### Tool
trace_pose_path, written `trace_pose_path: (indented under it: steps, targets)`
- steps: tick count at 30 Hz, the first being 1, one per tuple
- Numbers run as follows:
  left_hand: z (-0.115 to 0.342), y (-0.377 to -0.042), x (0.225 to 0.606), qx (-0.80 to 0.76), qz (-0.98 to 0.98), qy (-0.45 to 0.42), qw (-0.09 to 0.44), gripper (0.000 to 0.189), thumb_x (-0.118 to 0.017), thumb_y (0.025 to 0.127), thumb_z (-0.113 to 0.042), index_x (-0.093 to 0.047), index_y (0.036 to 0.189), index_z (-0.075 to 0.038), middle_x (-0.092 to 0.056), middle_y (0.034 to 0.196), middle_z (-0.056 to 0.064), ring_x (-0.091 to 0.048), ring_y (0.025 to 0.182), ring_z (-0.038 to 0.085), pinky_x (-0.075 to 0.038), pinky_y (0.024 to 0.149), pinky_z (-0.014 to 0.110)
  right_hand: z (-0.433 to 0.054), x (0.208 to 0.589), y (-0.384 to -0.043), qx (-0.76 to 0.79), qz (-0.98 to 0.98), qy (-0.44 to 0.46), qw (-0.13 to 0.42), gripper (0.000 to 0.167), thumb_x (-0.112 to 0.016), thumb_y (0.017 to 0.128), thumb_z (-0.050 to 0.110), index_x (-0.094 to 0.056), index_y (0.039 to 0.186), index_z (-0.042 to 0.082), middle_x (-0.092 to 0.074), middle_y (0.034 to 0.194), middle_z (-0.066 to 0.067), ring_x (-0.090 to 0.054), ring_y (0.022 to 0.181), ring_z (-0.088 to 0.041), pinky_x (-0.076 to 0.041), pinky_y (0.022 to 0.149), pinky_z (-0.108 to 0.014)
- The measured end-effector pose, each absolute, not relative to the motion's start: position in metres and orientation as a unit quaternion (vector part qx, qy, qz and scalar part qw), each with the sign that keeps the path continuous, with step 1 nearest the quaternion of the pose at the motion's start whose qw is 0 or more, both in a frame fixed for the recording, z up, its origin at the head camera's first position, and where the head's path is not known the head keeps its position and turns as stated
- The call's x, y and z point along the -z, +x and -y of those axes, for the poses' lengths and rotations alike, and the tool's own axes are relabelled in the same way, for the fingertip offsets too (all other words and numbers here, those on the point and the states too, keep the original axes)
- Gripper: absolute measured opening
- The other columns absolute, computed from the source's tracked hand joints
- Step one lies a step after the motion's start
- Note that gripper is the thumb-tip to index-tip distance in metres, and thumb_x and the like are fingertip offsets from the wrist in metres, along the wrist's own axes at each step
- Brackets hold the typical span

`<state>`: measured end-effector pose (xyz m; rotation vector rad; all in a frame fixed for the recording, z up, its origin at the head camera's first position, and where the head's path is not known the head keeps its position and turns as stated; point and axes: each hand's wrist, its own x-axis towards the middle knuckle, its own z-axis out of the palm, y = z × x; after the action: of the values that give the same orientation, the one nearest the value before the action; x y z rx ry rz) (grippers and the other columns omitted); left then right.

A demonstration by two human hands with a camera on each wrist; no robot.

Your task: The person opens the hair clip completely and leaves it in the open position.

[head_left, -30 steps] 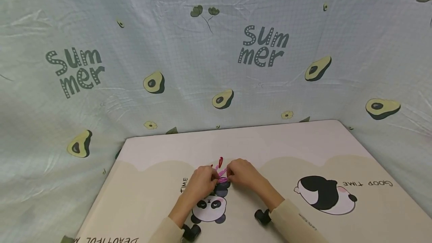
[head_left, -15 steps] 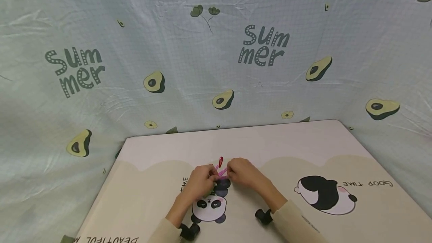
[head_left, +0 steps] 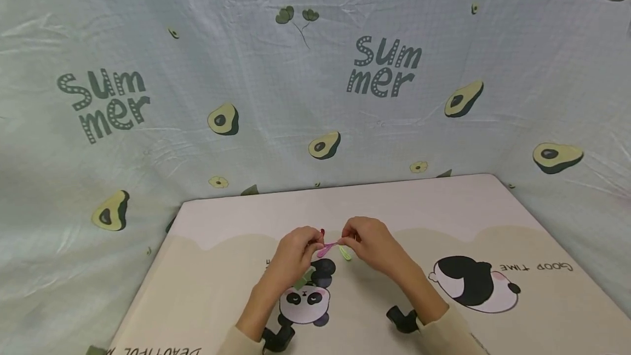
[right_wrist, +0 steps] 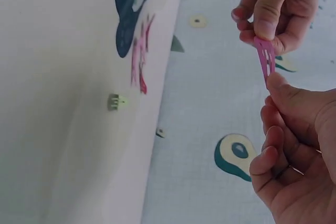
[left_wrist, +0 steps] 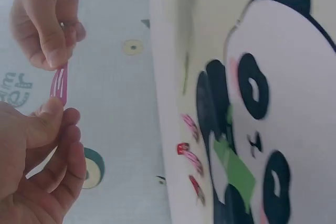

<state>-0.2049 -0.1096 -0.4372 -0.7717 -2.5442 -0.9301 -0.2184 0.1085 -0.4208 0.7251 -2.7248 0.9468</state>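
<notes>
A magenta snap hair clip [right_wrist: 266, 59] hangs between my two hands, lifted off the table. My left hand [head_left: 298, 251] pinches one end between thumb and fingers, while my right hand [head_left: 372, 242] pinches the other. Both pinches show in the left wrist view, where the clip [left_wrist: 59, 85] has slots along its middle. Beneath the hands lie more clips: a pink one [head_left: 323, 252], a light green one [head_left: 345, 254] and a red one [head_left: 322, 232] partly hidden by the left hand. In the left wrist view the pink and red clips [left_wrist: 192, 162] lie in a loose row.
The table [head_left: 222, 295] has a cover printed with pandas and lettering. A printed panda face [head_left: 304, 304] lies nearest the left forearm. Behind the table hangs a pale curtain [head_left: 276, 81] with avocado prints. Black wrist mounts [head_left: 401, 319] stick out beside the forearms.
Both hands have risen away from the row of clips, bringing the magenta clip up between them. The right hand has shifted right, and the light green clip has come into sight.
</notes>
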Motion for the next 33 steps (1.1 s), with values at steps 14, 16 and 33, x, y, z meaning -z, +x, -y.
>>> trace_pose_path:
  steps: [14, 16, 33]
  targets:
    - [0.095, -0.195, 0.428, 0.282, 0.886, -0.291, 0.225, 0.005, -0.072, 0.095, -0.009, -0.068, 0.098, -0.011, -0.068, 0.09, -0.001, -0.058, 0.081, 0.008, -0.058, 0.075, 0.023, -0.126, 0.429, -0.213, -0.347, 0.853, 0.294, 0.257, 0.015, -0.087, 0.081, 0.009, -0.073, 0.086, 0.012, -0.068, 0.078, 0.004, -0.056, 0.068, -0.008, -0.05, 0.06, -0.02]
    - [0.094, -0.196, 0.43, 0.281, 0.882, -0.296, 0.234, 0.003, -0.07, 0.097, -0.01, -0.068, 0.098, -0.01, -0.069, 0.09, 0.0, -0.059, 0.082, 0.009, -0.058, 0.075, 0.024, -0.126, 0.43, -0.214, -0.353, 0.848, 0.297, 0.262, 0.014, -0.086, 0.081, 0.009, -0.074, 0.087, 0.012, -0.069, 0.079, 0.004, -0.056, 0.068, -0.008, -0.05, 0.06, -0.02]
    - [0.084, -0.201, 0.429, 0.356, 0.858, -0.286, 0.235, 0.007, -0.071, 0.095, -0.007, -0.067, 0.1, -0.009, -0.065, 0.084, -0.002, -0.053, 0.072, 0.004, -0.051, 0.063, 0.017, -0.138, 0.433, -0.214, -0.393, 0.797, 0.346, 0.302, 0.022, -0.086, 0.078, -0.001, -0.072, 0.088, 0.014, -0.067, 0.079, 0.007, -0.053, 0.067, -0.01, -0.046, 0.057, -0.021]
